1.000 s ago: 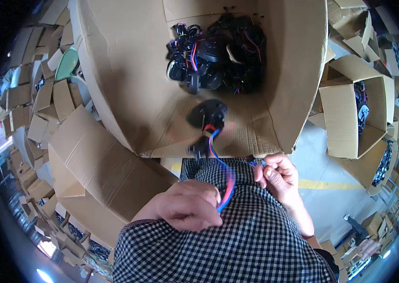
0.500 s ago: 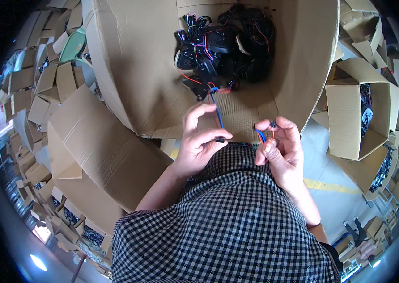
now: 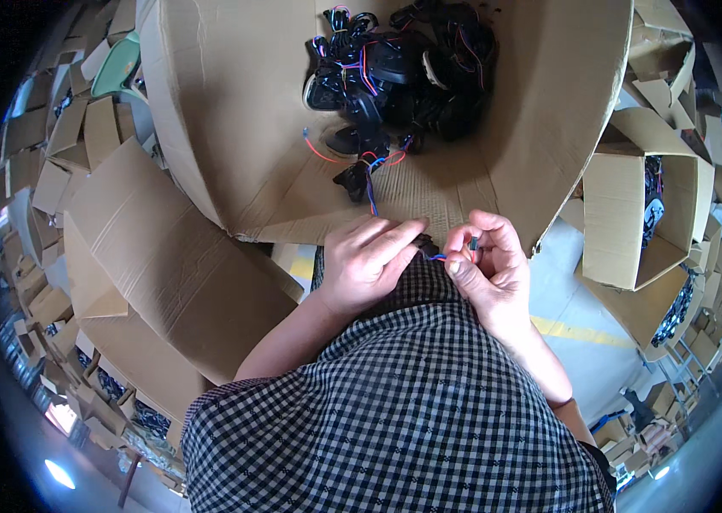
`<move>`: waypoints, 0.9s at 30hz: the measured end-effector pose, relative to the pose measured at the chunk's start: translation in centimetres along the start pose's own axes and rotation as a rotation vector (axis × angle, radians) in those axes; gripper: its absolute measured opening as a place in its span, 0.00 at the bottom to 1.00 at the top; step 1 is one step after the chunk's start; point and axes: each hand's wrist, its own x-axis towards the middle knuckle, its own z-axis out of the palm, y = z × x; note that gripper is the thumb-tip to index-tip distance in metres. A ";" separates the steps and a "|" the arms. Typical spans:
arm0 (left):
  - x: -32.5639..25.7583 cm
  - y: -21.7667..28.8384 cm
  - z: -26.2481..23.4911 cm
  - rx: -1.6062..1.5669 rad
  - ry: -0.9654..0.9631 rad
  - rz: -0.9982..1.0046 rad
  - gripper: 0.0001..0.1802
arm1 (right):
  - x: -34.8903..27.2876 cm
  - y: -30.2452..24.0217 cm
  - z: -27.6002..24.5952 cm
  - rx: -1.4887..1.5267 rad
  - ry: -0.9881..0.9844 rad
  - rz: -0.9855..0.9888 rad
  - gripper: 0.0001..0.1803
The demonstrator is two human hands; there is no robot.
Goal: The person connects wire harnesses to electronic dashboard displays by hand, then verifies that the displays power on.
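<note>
Between both sets of fingertips runs a blue-red wire [image 3: 438,256]: left hand [image 3: 367,261] and right hand [image 3: 489,269] pinch it, the black parts [image 3: 404,73] beyond them in the box [image 3: 233,128].

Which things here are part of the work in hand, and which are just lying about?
In hand:
- left hand and right hand, both pinching the red and blue wires
- black part on those wires
- pile of black parts in the big cardboard box

Lying about:
- side box
- flattened cardboard
- green chair
</note>
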 end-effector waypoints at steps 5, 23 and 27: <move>0.1 0.1 0.0 0.088 0.028 0.060 0.16 | -0.1 0.5 0.4 -0.129 0.102 -0.042 0.21; -0.5 -0.6 -1.1 0.138 -0.022 0.050 0.20 | 1.2 0.3 0.9 -0.290 0.087 0.087 0.13; -0.6 -0.9 -1.2 0.122 -0.009 0.042 0.21 | 1.5 0.6 0.2 -0.614 0.060 -0.039 0.08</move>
